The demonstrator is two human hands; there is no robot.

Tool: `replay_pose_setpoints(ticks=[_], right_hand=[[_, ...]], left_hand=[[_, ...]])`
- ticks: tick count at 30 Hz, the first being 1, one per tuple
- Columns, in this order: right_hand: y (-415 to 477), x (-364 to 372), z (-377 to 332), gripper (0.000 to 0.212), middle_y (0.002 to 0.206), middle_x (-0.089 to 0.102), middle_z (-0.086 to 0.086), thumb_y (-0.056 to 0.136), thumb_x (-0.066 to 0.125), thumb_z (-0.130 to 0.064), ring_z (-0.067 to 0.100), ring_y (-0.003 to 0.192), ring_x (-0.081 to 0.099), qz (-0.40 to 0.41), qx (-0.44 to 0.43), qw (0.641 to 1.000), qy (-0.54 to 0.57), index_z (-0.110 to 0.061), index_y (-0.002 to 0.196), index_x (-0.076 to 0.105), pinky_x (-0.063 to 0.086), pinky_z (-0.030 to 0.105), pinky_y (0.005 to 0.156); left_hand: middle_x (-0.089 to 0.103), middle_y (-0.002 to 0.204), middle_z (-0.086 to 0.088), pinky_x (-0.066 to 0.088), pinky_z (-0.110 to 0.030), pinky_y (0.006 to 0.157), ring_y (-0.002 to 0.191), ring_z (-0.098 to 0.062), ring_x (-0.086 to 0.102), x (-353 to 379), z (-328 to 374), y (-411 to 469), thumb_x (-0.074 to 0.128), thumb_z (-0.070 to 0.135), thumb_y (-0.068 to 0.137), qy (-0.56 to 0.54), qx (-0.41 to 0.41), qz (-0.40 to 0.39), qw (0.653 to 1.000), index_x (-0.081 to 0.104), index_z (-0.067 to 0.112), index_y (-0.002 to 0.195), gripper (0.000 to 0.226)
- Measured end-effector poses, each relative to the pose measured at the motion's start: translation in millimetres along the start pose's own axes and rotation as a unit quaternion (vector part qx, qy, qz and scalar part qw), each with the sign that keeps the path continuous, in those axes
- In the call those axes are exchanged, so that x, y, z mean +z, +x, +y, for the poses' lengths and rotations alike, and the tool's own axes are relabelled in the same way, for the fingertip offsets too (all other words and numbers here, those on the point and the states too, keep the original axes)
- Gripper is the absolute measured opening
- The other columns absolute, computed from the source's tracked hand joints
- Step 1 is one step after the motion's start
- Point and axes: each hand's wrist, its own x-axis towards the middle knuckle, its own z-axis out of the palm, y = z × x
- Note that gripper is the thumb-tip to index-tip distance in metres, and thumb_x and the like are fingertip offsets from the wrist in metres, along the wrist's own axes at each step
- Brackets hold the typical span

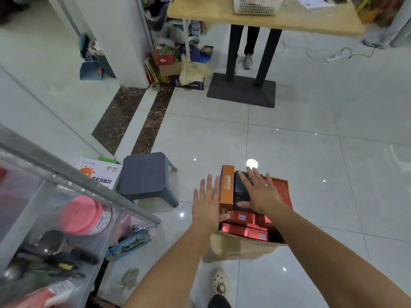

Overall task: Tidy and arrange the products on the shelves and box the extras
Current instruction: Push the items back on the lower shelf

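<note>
The orange carton [226, 187] is standing on edge at the left side of the cardboard box [235, 247], which is sitting on the tiled floor [311, 152] near the person's feet, and the carton is rising well above the rim. The left hand [208, 205] is pressing flat against the carton's left face; its grip is spread, fingers straight, with the thumb lying at the near corner. Just right of the carton, and touching it, a dark carton [242, 192] is lying on a stack of red cartons [244, 231]. The right hand [259, 194] is bearing down on it with its grip likewise spread and pinching nothing. Judging from this, the step in hand is seating the extras snugly in the box. Procedure: the left palm should be pushing the orange carton squarely rightward while the right palm is holding the stack level, so that neither carton is tipping. Pressure should be going on evenly, since thin card is likely denting under point loads, and the box's near wall appears soft. To the left, a grey stool [144, 176] is standing beside the shelf [66, 174] of products; a bench [266, 21] is standing far off.
</note>
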Motion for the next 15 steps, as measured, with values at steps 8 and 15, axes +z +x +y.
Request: replay_pose_setpoints(ticks=[8,15], right_hand=[[-16.4,-117.9,-116.7,0.074,0.161,-0.021,0.002,0.096,0.016,-0.065,0.020,0.148,-0.019,0.126,-0.196,0.972,-0.039,-0.029,0.153,-0.015,-0.012,0.049,0.118],[-61.8,-202.0,-320.4,0.074,0.164,-0.003,0.002,0.099,0.030,-0.059,0.018,0.151,-0.005,0.230,-0.418,0.879,0.008,-0.022,0.156,0.001,0.003,0.041,0.120]], left_hand=[[-0.029,0.159,-0.009,-0.012,-0.046,0.119,0.147,-0.030,-0.024,-85.1,-108.8,-112.1,0.022,0.061,0.100,0.049,-0.229,0.153,0.960,-0.024,0.016,0.151,0.083],[-0.028,0.159,-0.006,-0.012,-0.046,0.119,0.148,-0.026,-0.022,-132.0,-224.7,-268.4,0.027,0.054,0.101,0.020,-0.425,0.248,0.870,-0.023,0.015,0.151,0.081]])
